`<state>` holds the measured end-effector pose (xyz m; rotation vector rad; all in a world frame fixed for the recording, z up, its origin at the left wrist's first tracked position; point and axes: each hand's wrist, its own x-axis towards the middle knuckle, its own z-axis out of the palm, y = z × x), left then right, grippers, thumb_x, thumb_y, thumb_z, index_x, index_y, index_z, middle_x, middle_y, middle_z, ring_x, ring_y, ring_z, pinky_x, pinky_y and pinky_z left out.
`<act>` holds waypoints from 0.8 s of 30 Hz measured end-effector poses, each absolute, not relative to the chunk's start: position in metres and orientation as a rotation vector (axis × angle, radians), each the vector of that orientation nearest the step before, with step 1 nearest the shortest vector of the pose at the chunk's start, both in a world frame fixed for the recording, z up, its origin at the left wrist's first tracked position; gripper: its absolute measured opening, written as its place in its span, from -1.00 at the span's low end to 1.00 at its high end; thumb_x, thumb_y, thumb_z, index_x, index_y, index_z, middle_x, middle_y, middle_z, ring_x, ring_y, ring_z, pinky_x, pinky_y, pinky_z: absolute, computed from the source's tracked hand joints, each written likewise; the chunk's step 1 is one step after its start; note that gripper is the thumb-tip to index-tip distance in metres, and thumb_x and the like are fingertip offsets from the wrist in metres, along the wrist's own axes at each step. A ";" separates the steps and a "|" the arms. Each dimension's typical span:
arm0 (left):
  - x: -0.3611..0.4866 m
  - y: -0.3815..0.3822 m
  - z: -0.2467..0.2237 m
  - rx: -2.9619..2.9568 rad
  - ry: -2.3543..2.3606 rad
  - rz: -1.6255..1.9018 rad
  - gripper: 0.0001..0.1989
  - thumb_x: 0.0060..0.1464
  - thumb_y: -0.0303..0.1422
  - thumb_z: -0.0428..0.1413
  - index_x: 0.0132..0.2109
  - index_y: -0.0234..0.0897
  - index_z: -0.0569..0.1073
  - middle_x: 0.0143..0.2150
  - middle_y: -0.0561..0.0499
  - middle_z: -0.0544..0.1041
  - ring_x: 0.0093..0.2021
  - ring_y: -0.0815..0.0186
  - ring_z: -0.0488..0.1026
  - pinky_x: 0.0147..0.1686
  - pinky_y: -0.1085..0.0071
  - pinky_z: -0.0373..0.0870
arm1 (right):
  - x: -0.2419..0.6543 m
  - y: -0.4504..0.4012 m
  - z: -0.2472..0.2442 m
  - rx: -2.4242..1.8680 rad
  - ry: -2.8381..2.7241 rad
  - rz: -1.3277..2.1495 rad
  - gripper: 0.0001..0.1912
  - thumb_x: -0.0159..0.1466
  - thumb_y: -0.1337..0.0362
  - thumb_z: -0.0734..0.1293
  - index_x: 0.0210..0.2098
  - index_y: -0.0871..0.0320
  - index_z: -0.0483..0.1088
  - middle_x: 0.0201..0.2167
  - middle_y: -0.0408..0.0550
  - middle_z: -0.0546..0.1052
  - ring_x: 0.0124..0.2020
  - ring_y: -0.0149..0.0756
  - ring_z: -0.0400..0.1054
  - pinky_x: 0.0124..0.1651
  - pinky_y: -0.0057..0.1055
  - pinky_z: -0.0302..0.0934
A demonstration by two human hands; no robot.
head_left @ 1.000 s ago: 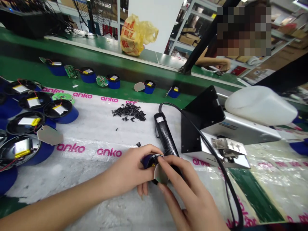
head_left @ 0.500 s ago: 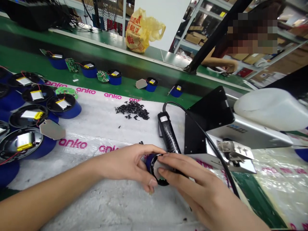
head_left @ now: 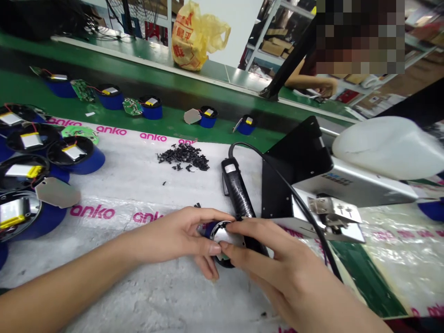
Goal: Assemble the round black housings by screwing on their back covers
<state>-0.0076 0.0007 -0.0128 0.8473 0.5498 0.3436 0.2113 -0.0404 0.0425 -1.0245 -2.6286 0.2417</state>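
Near the front middle of the bench is a round blue housing with a black rim (head_left: 225, 264). My left hand (head_left: 180, 233) curls around its left side, thumb at the rim. A pale-faced circuit board (head_left: 229, 237) lies in the housing's mouth. My right hand (head_left: 277, 259) presses its fingertips on that board and covers the housing's right side. Just behind my hands lies an electric screwdriver (head_left: 239, 187) with a black-wrapped grip, its tip end hidden. A pile of small black screws (head_left: 185, 156) sits on the white sheet (head_left: 132, 162).
Several blue housings (head_left: 81, 162) with batteries crowd the left; more (head_left: 151, 111) stand in a row behind. On the right stand a metal device with a black plate (head_left: 296, 166) and a white plastic bottle (head_left: 385, 145). A screwdriver cable (head_left: 298, 189) crosses there. Another person's arm (head_left: 308, 83) is beyond.
The view has shifted slightly, so the surroundings sit further left. Both hands stay on the housing; the board's face now shows brighter, with a sliver of green at its lower edge.
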 end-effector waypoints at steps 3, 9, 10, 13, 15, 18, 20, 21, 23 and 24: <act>-0.006 -0.002 -0.014 0.847 0.582 0.355 -0.48 0.18 -0.36 0.22 0.27 -0.14 0.35 -0.33 0.01 0.65 -0.35 0.24 0.67 -0.26 0.34 0.61 | 0.210 -0.041 0.040 -1.055 -2.575 0.264 -0.73 0.43 0.36 0.18 -0.06 0.13 0.50 -0.07 0.04 0.55 -0.06 -0.22 0.47 -0.09 -0.31 0.50; -0.001 -0.009 -0.006 0.889 0.646 0.388 -0.43 0.13 -0.36 0.26 0.27 -0.14 0.36 -0.30 0.04 0.62 -0.32 0.27 0.64 -0.18 0.27 0.61 | 0.210 -0.046 0.037 -1.219 -2.455 0.358 -0.74 0.39 0.36 0.24 0.05 0.18 0.41 -0.14 0.00 0.55 -0.14 -0.22 0.45 -0.17 -0.30 0.48; 0.000 -0.010 -0.005 0.900 0.658 0.397 -0.45 0.13 -0.35 0.27 0.26 -0.14 0.38 -0.28 0.04 0.62 -0.33 0.28 0.63 -0.18 0.28 0.61 | 0.210 -0.046 0.035 -1.224 -2.435 0.365 -0.73 0.39 0.37 0.25 0.07 0.18 0.40 -0.13 0.00 0.55 -0.14 -0.22 0.44 -0.17 -0.31 0.47; 0.003 -0.014 -0.003 0.926 0.724 0.433 -0.50 0.16 -0.33 0.23 0.24 -0.12 0.40 -0.30 0.06 0.63 -0.38 0.30 0.63 -0.26 0.35 0.61 | 0.210 -0.043 0.032 -1.190 -2.412 0.392 -0.67 0.35 0.40 0.30 0.10 0.20 0.37 -0.12 0.00 0.54 -0.14 -0.21 0.42 -0.15 -0.30 0.45; 0.005 -0.016 -0.004 0.927 0.781 0.452 -0.50 0.16 -0.32 0.23 0.24 -0.13 0.40 -0.39 0.07 0.64 -0.43 0.29 0.62 -0.33 0.39 0.59 | 0.210 -0.040 0.031 -1.193 -2.419 0.453 -0.64 0.33 0.42 0.32 0.11 0.18 0.36 -0.11 0.00 0.54 -0.14 -0.21 0.40 -0.13 -0.28 0.43; 0.009 -0.017 -0.004 0.949 0.819 0.446 -0.50 0.14 -0.28 0.25 0.21 -0.17 0.39 -0.50 0.08 0.62 -0.50 0.28 0.60 -0.43 0.46 0.55 | 0.209 -0.039 0.037 -1.250 -2.411 0.621 -0.64 0.33 0.41 0.33 0.11 0.10 0.36 -0.08 -0.05 0.51 -0.06 -0.25 0.38 -0.03 -0.29 0.40; 0.011 -0.018 -0.003 0.965 0.814 0.430 -0.46 0.12 -0.18 0.27 0.20 -0.18 0.36 -0.54 0.10 0.60 -0.53 0.27 0.59 -0.50 0.48 0.53 | 0.211 -0.044 0.044 -1.203 -2.430 0.683 -0.62 0.36 0.37 0.32 0.15 0.12 0.34 0.04 0.00 0.46 0.08 -0.26 0.33 0.12 -0.32 0.34; 0.011 -0.019 -0.004 0.969 0.820 0.417 -0.41 0.10 -0.11 0.27 0.21 -0.17 0.34 -0.55 0.09 0.59 -0.54 0.26 0.59 -0.52 0.48 0.52 | 0.214 -0.047 0.047 -1.125 -2.428 0.679 -0.63 0.37 0.36 0.31 0.15 0.16 0.35 0.07 0.04 0.43 0.13 -0.27 0.30 0.17 -0.34 0.31; 0.009 -0.019 -0.011 0.984 0.863 0.372 -0.30 0.03 0.02 0.27 0.24 -0.13 0.30 -0.57 0.07 0.60 -0.55 0.22 0.58 -0.57 0.47 0.50 | 0.227 -0.055 0.050 -0.946 -2.318 0.555 -0.72 0.38 0.38 0.28 0.08 0.20 0.41 -0.01 0.05 0.47 0.08 -0.32 0.37 0.14 -0.41 0.33; 0.007 -0.017 -0.017 0.999 0.895 0.332 -0.26 0.01 0.06 0.26 0.27 -0.08 0.28 -0.58 0.07 0.60 -0.57 0.22 0.57 -0.58 0.46 0.49 | 0.239 -0.057 0.050 -0.911 -2.187 0.417 -0.78 0.37 0.39 0.29 0.00 0.16 0.45 -0.11 -0.02 0.51 -0.02 -0.36 0.43 0.07 -0.44 0.37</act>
